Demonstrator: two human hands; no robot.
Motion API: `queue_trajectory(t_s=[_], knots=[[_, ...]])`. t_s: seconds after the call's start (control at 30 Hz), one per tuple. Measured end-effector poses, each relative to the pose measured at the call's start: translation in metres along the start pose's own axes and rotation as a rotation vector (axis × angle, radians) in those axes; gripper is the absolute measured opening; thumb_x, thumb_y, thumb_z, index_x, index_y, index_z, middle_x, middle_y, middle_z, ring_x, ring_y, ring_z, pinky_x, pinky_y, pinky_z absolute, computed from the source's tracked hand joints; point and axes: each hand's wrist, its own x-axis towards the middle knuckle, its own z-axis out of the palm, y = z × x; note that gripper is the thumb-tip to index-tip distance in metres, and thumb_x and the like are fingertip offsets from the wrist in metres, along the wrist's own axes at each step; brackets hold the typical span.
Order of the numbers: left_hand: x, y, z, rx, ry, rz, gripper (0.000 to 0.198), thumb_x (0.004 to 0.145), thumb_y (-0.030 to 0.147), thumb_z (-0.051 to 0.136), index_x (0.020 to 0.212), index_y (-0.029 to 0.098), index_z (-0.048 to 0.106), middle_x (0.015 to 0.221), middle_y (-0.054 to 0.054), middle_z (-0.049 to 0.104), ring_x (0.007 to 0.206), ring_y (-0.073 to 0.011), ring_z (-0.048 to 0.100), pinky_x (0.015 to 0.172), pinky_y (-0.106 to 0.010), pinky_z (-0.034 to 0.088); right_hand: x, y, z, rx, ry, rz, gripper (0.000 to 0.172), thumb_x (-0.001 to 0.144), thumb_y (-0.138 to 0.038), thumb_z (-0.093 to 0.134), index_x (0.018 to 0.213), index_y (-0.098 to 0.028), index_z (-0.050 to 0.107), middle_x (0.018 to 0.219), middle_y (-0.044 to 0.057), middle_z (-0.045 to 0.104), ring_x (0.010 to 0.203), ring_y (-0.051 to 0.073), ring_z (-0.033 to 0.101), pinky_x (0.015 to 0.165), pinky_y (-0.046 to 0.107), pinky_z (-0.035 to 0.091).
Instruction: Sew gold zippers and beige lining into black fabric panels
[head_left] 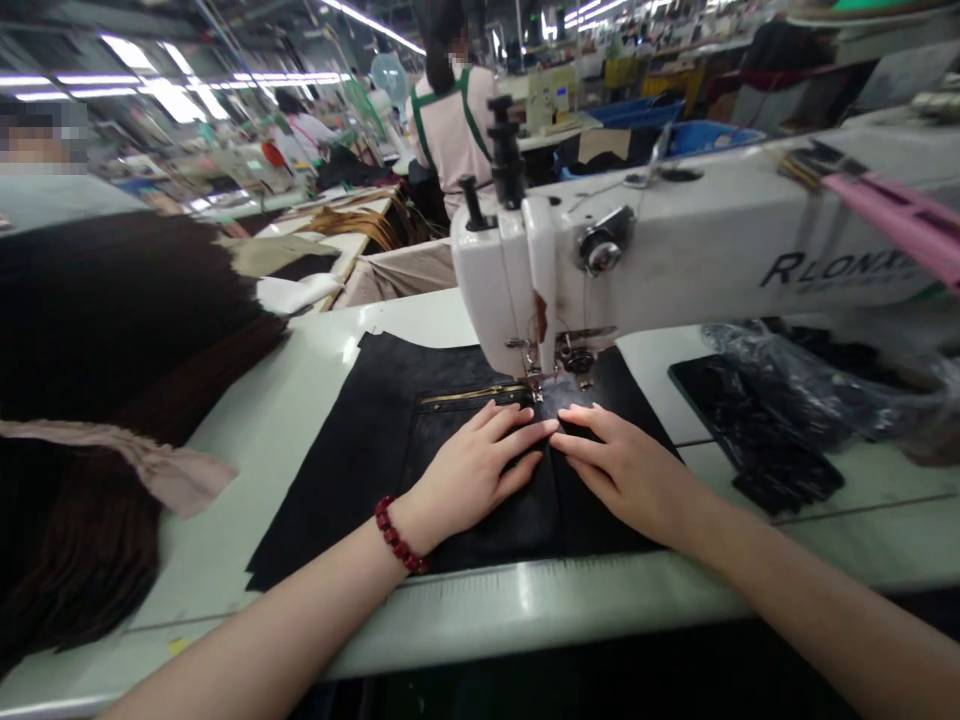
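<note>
Fabric (352,450) lies at the worktop (255,420) front edge, where we press left hand (472,470) and right hand (626,470) open and flat, fingertips nearly meeting, keeping the zipper (469,395) smooth at the needle (534,380).

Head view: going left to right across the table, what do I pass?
Brown cloth pile → left hand → right hand → plastic bag. Both hands lie flat on the black fabric.

matt black cloth (352,450), brassy-looking metal zipper (469,395)
</note>
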Motion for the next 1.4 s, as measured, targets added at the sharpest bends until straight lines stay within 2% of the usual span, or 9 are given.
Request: queue_trajectory(t_s=[0.07, 0.2, 0.43, 0.6, 0.8, 1.0, 1.2, 1.4], knots=[[0.001, 0.0, 0.0, 0.023, -0.007, 0.006, 0.037, 0.1, 0.03, 0.046, 0.136, 0.029, 0.051, 0.137, -0.006, 0.052, 0.13, -0.0223, 0.047, 0.115, -0.046, 0.036, -0.003, 0.002, 0.002, 0.001, 0.007, -0.023, 0.034, 0.097, -0.022, 0.045, 0.124, -0.025, 0.065, 0.138, 0.011, 0.053, 0.13, 0.024, 0.048, 0.111, 0.048, 0.038], [0.001, -0.001, 0.0, -0.017, -0.006, -0.024, 0.03, 0.099, 0.026, 0.044, 0.128, 0.024, 0.054, 0.135, -0.007, 0.051, 0.128, -0.0222, 0.048, 0.113, -0.045, 0.039, -0.002, 0.004, 0.003, -0.019, -0.002, -0.031, 0.035, 0.099, -0.028, 0.044, 0.129, -0.028, 0.062, 0.137, 0.012, 0.052, 0.13, 0.024, 0.046, 0.111, 0.049, 0.035], [-0.002, -0.004, 0.002, -0.14, 0.032, -0.07, 0.016, 0.098, 0.027, 0.047, 0.114, 0.022, 0.049, 0.132, -0.007, 0.054, 0.127, -0.0224, 0.05, 0.111, -0.045, 0.04, 0.003, 0.004, 0.002, -0.045, -0.046, -0.03, 0.038, 0.097, -0.037, 0.049, 0.134, -0.033, 0.058, 0.134, 0.012, 0.051, 0.126, 0.025, 0.045, 0.106, 0.047, 0.038], [-0.001, -0.004, 0.002, -0.069, -0.018, -0.028, 0.031, 0.1, 0.025, 0.044, 0.13, 0.027, 0.049, 0.137, -0.006, 0.049, 0.128, -0.0216, 0.047, 0.112, -0.043, 0.039, 0.004, 0.009, -0.002, -0.031, -0.088, -0.052, 0.036, 0.098, -0.037, 0.046, 0.13, -0.029, 0.061, 0.136, 0.014, 0.051, 0.126, 0.026, 0.045, 0.104, 0.046, 0.039], [-0.001, -0.006, 0.001, -0.082, -0.005, -0.057, 0.023, 0.1, 0.026, 0.04, 0.117, 0.023, 0.055, 0.135, -0.007, 0.051, 0.127, -0.0227, 0.048, 0.11, -0.043, 0.042, 0.007, 0.008, -0.007, -0.066, -0.128, -0.063, 0.037, 0.098, -0.036, 0.047, 0.133, -0.034, 0.058, 0.133, 0.013, 0.051, 0.122, 0.027, 0.046, 0.099, 0.047, 0.041], [-0.001, -0.005, 0.001, -0.107, 0.021, -0.044, 0.025, 0.101, 0.025, 0.04, 0.121, 0.024, 0.055, 0.136, -0.005, 0.053, 0.13, -0.0218, 0.047, 0.113, -0.044, 0.039, 0.012, -0.001, -0.008, -0.173, -0.176, -0.057, 0.036, 0.096, -0.042, 0.048, 0.13, -0.036, 0.06, 0.123, 0.012, 0.052, 0.113, 0.029, 0.047, 0.093, 0.048, 0.042], [0.002, -0.004, 0.0, -0.126, -0.005, -0.01, 0.03, 0.101, 0.027, 0.043, 0.129, 0.023, 0.053, 0.135, -0.004, 0.057, 0.134, -0.0208, 0.044, 0.116, -0.044, 0.035, 0.01, -0.001, -0.006, -0.169, -0.175, -0.063, 0.027, 0.097, -0.04, 0.048, 0.112, -0.028, 0.067, 0.13, 0.013, 0.049, 0.119, 0.029, 0.045, 0.097, 0.049, 0.04], [0.003, -0.002, -0.003, -0.03, -0.047, 0.015, 0.03, 0.101, 0.029, 0.043, 0.125, 0.022, 0.059, 0.138, -0.003, 0.056, 0.132, -0.0205, 0.046, 0.118, -0.043, 0.032, 0.004, 0.004, -0.012, -0.098, -0.162, -0.123, 0.029, 0.096, -0.04, 0.05, 0.115, -0.028, 0.069, 0.135, 0.014, 0.048, 0.128, 0.03, 0.043, 0.104, 0.051, 0.038]])
